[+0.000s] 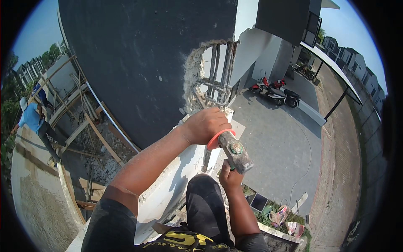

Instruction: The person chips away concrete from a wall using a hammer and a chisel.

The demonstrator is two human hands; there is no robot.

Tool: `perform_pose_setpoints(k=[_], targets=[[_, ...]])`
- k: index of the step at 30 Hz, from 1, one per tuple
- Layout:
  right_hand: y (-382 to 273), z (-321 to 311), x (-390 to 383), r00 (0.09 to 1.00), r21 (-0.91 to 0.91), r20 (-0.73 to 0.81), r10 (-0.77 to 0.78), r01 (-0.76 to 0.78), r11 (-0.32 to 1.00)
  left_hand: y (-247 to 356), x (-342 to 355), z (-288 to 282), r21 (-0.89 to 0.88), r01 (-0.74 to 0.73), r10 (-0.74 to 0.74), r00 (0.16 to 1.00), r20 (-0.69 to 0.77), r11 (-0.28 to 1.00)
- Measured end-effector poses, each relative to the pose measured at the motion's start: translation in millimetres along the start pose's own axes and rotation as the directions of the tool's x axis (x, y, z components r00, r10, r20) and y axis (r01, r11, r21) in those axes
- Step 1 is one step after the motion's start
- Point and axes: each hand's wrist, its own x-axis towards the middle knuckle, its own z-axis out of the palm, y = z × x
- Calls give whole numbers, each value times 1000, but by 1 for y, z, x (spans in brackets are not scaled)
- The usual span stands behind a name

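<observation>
in the head view, the left hand (208, 124) wraps round a chisel with a red guard (213, 143), and the right hand (230, 179) is closed on a club hammer (240, 157), its head beside the chisel's struck end; contact is unclear. both tools sit below exposed rebar (229, 63) at the broken edge of the dark wall (134, 63). the step seems to be chipping masonry; another blow would call for a steady chisel. crumpled sacks (279, 216) lie lower down, contents hidden.

dark wall (138, 63) | sunlit grey forecourt (277, 147) | paved lane (344, 138) | blue sky (354, 21)
</observation>
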Motion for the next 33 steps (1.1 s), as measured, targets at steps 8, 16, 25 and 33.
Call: perform_pose_setpoints(k=[8, 16, 25, 33], targets=[[-61, -52, 16, 866, 729, -498, 33, 398, 557, -15, -1, -5, 34, 7, -6, 1000, -22, 999], [-7, 12, 22, 976, 171, -194, -99, 133, 976, -20, -3, -8, -10, 61, -62, 996, -70, 998], [-16, -10, 28, 934, 537, -32, -356, 317, 782, -26, 0, -8, -30, 107, -109, 986, -126, 994], [-39, -62, -2, 985, 508, 34, -170, 130, 851, -22, -4, -19, -60, 61, -68, 990, -121, 996]])
